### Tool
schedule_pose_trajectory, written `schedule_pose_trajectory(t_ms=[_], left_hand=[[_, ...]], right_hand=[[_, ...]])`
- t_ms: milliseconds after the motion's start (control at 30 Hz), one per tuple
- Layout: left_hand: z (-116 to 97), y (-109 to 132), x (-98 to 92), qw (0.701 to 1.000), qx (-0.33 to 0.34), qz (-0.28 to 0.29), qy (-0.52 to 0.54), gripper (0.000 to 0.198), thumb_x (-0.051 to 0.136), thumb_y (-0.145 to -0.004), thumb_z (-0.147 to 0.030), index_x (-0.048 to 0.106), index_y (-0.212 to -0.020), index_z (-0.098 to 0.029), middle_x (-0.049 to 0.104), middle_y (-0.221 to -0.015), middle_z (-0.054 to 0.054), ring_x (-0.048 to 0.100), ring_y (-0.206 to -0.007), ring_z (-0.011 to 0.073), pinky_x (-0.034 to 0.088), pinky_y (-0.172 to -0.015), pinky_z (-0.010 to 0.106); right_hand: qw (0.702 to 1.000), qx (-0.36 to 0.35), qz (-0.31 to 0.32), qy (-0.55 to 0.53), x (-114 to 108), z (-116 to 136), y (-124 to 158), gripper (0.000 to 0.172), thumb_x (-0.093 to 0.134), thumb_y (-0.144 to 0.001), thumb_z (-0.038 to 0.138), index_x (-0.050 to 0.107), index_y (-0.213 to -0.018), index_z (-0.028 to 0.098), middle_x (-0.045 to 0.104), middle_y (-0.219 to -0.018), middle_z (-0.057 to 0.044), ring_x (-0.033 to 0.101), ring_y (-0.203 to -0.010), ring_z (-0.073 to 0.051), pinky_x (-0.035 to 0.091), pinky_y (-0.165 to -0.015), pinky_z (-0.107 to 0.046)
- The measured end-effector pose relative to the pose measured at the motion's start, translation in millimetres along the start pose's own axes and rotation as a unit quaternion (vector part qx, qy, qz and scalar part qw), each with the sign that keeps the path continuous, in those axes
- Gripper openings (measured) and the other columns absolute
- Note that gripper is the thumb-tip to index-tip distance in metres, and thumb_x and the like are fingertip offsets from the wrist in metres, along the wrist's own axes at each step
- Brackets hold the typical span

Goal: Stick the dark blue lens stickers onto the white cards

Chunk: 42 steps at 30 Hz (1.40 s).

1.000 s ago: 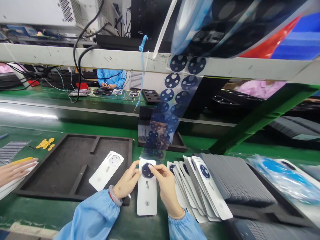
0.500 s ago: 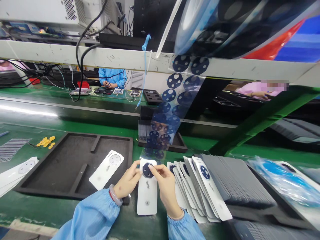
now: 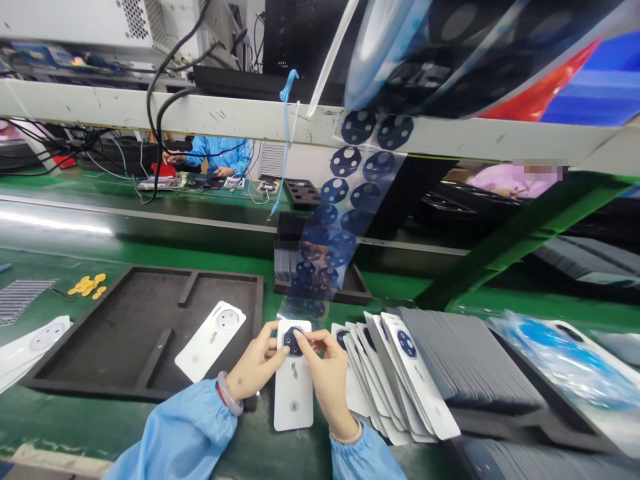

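**Working at a dark disc with both hands**

Pinching the upper left edge of a white panel [image 3: 293,403] with the left hand [image 3: 253,363], thumb tip reaching to the rim of the dark disc [image 3: 291,339]. Touching that disc from the right with the thumb of the right hand [image 3: 327,373]; impossible to tell whether grasping the rim or merely pressing. To find the panel: between both hands, apparently resting on the green bench [image 3: 300,457], disc end away from the body.

For good work, probably best to brace the panel by its edges, check the disc's rim all round, then press evenly from the middle outward. Wise to avoid any sideways slide, for fear of skew.

Just beyond, hanging: a clear film strip [image 3: 334,191] of similar discs. To the right: fanned panels [image 3: 423,387], then a grey stack [image 3: 475,357]. To the left: a black tray [image 3: 117,343], with a pale-ringed panel [image 3: 205,353] inside.
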<state>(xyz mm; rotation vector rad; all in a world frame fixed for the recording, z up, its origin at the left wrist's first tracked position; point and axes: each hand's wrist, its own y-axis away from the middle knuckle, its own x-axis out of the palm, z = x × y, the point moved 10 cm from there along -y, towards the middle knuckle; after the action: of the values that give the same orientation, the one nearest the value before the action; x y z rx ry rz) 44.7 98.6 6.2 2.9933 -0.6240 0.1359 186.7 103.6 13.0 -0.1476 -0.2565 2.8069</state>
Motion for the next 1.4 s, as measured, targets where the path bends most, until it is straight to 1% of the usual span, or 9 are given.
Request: schedule_pose_trajectory(t_ms=[333,467,533,667,800,1033,1167,1333,1400], left_hand=[[1.2,-0.6,-7.4,0.996,-0.016,-0.071,0.044,0.048,0.070,-0.076,-0.051,0.047,-0.103,-0.018,0.071,-0.069,0.002,0.063,-0.056,0.0129,0.045,-0.054,0.021],[6.1,-0.5,-13.8,0.991,-0.031,-0.109,0.067,0.050,0.076,-0.070,-0.049,0.045,-0.095,-0.020,0.071,-0.065,0.000,0.065,-0.053,0.0143,0.047,-0.050,0.021],[8.1,-0.6,-14.2,0.990,-0.039,-0.109,0.077,0.050,0.079,-0.068,-0.046,0.044,-0.093,-0.020,0.071,-0.063,-0.001,0.066,-0.053,0.0155,0.049,-0.050,0.022],[6.8,-0.7,-12.9,0.992,-0.039,-0.100,0.072,0.051,0.083,-0.064,-0.040,0.044,-0.091,-0.020,0.070,-0.059,-0.003,0.066,-0.052,0.0143,0.049,-0.050,0.020],[6.5,-1.6,-10.4,0.992,-0.046,-0.090,0.072,0.053,0.083,-0.064,-0.042,0.045,-0.093,-0.020,0.071,-0.062,-0.001,0.067,-0.053,0.0151,0.049,-0.050,0.020],[8.8,-1.3,-22.5,0.981,-0.028,-0.129,0.145,0.047,0.076,-0.072,-0.046,0.041,-0.093,-0.022,0.073,-0.069,0.000,0.068,-0.057,0.0169,0.053,-0.054,0.025],[9.7,0.7,-29.0,0.979,-0.024,-0.149,0.135,0.037,0.069,-0.078,-0.045,0.042,-0.088,-0.022,0.073,-0.082,0.000,0.071,-0.073,0.0178,0.054,-0.063,0.026],[-14.4,-0.2,-59.7,0.980,0.050,-0.187,-0.042,0.029,0.046,-0.090,-0.051,0.045,-0.096,-0.023,0.070,-0.106,0.010,0.068,-0.099,0.0251,0.053,-0.087,0.042],[-32.4,6.0,-87.8,0.930,0.087,-0.273,-0.232,0.034,0.045,-0.088,-0.048,0.048,-0.107,-0.020,0.064,-0.120,0.016,0.061,-0.114,0.0292,0.045,-0.099,0.046]], right_hand=[[0.974,-0.153,-0.079,0.147,-1.9,37.2,17.9,0.029,0.068,-0.081,0.049,0.062,-0.081,0.021,0.051,-0.119,-0.012,0.052,-0.101,-0.027,0.041,-0.090,-0.043],[0.981,-0.142,-0.091,0.100,-3.3,33.9,16.0,0.054,0.073,-0.077,0.045,0.050,-0.119,0.021,0.029,-0.144,-0.017,0.054,-0.100,-0.023,0.044,-0.092,-0.042],[0.993,-0.096,-0.056,0.047,0.3,24.0,11.8,0.069,0.075,-0.075,0.044,0.040,-0.130,0.022,0.036,-0.142,-0.016,0.055,-0.102,-0.024,0.046,-0.090,-0.040],[0.995,0.034,0.082,-0.040,23.4,0.7,11.7,0.035,0.059,-0.087,0.050,0.055,-0.107,0.021,0.066,-0.095,-0.006,0.064,-0.084,-0.022,0.051,-0.074,-0.032],[0.992,0.043,0.088,-0.077,21.7,0.2,7.8,0.037,0.054,-0.090,0.055,0.059,-0.102,0.020,0.069,-0.094,-0.006,0.065,-0.086,-0.022,0.052,-0.074,-0.031],[0.989,-0.070,0.119,0.059,27.3,9.6,28.3,0.066,0.054,-0.091,0.041,0.029,-0.150,0.024,0.042,-0.148,-0.011,0.046,-0.132,-0.028,0.045,-0.103,-0.044],[0.931,-0.213,0.138,0.260,39.9,33.4,66.0,0.095,0.070,-0.072,0.018,0.023,-0.153,0.029,0.018,-0.159,-0.007,0.033,-0.139,-0.038,0.043,-0.105,-0.051],[0.912,-0.231,0.055,0.334,-23.9,52.2,39.3,0.069,0.058,-0.079,0.016,0.043,-0.145,0.032,0.018,-0.160,-0.003,0.032,-0.140,-0.035,0.037,-0.110,-0.053],[0.919,-0.203,0.032,0.336,-72.3,47.5,15.8,0.059,0.056,-0.084,0.023,0.047,-0.142,0.030,0.024,-0.158,-0.004,0.030,-0.141,-0.033,0.033,-0.113,-0.053]])
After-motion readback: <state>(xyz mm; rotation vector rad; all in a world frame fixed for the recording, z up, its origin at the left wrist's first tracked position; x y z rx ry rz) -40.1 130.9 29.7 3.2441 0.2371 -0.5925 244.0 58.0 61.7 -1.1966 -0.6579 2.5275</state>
